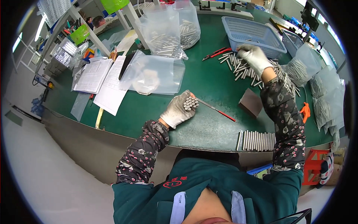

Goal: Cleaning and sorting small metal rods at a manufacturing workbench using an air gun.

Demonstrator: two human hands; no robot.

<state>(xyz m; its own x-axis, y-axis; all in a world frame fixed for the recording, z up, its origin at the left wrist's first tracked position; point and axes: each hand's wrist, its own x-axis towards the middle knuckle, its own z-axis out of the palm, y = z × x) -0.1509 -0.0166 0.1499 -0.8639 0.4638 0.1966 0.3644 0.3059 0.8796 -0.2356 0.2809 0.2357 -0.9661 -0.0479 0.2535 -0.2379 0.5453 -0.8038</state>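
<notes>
My left hand, in a white work glove, is closed around a bundle of short metal rods, their round ends facing up. Beside it a slim metal tool with a red handle lies on the green table, its grey end close to the fingers. My right hand, gloved too, is over the far left part of a loose heap of metal rods, close to the blue basket. Its fingers are curled; whatever they hold is hidden. Near the front edge, several rods lie side by side in a row.
A blue plastic basket stands behind the heap, with red-handled pliers to its left. A brown block sits below my right forearm. Bags of rods stand at the back; more bags line the right. Papers lie left.
</notes>
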